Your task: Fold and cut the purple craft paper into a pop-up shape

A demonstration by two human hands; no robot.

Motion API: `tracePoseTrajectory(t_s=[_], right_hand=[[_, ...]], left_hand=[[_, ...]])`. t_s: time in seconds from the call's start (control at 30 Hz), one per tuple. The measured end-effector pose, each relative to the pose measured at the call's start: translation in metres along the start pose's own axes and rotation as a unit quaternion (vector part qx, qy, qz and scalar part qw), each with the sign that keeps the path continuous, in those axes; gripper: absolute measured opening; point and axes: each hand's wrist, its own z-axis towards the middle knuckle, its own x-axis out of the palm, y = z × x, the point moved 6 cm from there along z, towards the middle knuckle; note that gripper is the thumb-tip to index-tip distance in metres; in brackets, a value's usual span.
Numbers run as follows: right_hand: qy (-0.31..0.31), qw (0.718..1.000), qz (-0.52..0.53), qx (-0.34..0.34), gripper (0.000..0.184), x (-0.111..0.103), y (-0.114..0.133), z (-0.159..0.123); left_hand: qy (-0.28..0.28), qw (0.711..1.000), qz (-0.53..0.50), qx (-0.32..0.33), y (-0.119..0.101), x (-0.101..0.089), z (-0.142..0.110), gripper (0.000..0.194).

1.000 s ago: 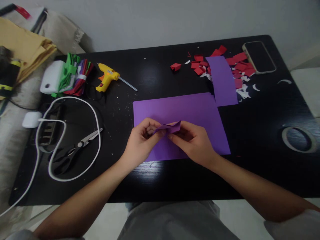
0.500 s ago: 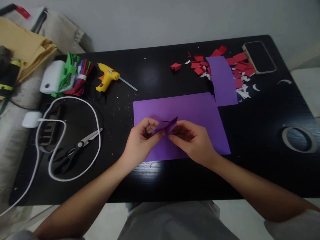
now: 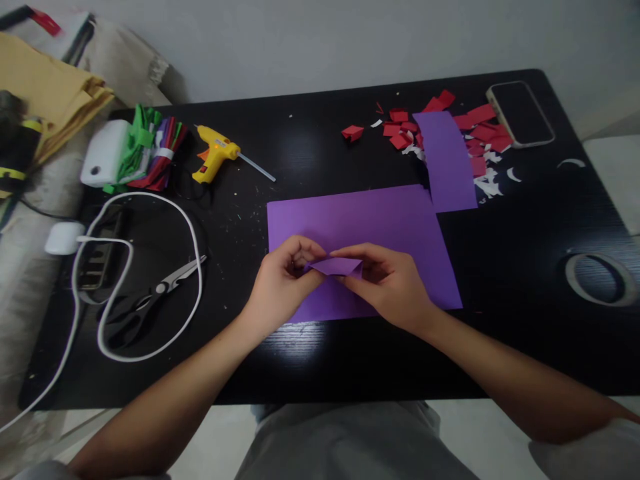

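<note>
Because the folded paper seems light and easily creased, its ends suit a gentle grip; over the large purple sheet, the left hand and right hand pinch it, fingers nearly closed.

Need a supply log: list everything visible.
Rectangular table: one, black, centre
Folded paper piece: one, purple, centre
Rectangular paper stack: one, purple, centre
Curved paper strip: one, purple, right
Small paper pieces: many, red, right
Paper scraps: several, white, right
Flat phone: one, black screen, right
Thin ring: one, pale, right
Glue gun: one, yellow, left
Scissors: one, black, silver, left
Looped cable: one, white, left
Square adapter: one, white, left
Slotted block: one, dark, left
Rectangular box: one, white, left
Bundled strips: several, multicoloured, left
Folded sheets: several, tan, left edge
Banded object: one, black, yellow, left edge
Left hand, right hand: two, bare, holding folded paper piece
</note>
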Motion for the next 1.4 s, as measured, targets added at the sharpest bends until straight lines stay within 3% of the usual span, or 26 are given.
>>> tracePoseTrajectory(t_s=[0.27,0.67,0.87,1.0,1.1,1.17,1.4], right_hand=[[-0.008,0.999,0.026,0.018,0.023,0.000,-0.011,-0.001],[0.018,0.995,0.095,0.023,0.025,0.003,-0.003,0.002],[0.004,0.993,0.115,0.032,0.025,0.001,-0.008,0.004],[0.005,0.995,0.095,0.025,0.030,0.003,-0.009,0.001],[-0.008,0.998,0.060,-0.007,0.038,0.003,-0.004,-0.003],[-0.024,0.999,0.021,-0.036,0.032,0.001,0.001,-0.005],[-0.012,0.993,0.002,-0.116,0.024,-0.003,0.009,-0.008]], left_hand=[[0.002,1.000,-0.008,-0.015,0.000,0.001,0.002,0.012],[0.024,0.988,-0.090,-0.125,0.008,-0.001,-0.004,0.012],[0.008,0.987,-0.096,-0.126,0.007,-0.004,-0.002,0.017],[-0.008,0.994,-0.075,-0.080,-0.001,-0.003,-0.001,0.016],[-0.048,0.999,-0.015,-0.009,-0.009,-0.002,-0.005,0.015],[-0.061,0.996,0.051,0.043,-0.014,0.000,-0.010,0.017],[-0.036,0.937,0.280,0.208,-0.031,0.011,-0.028,0.030]])
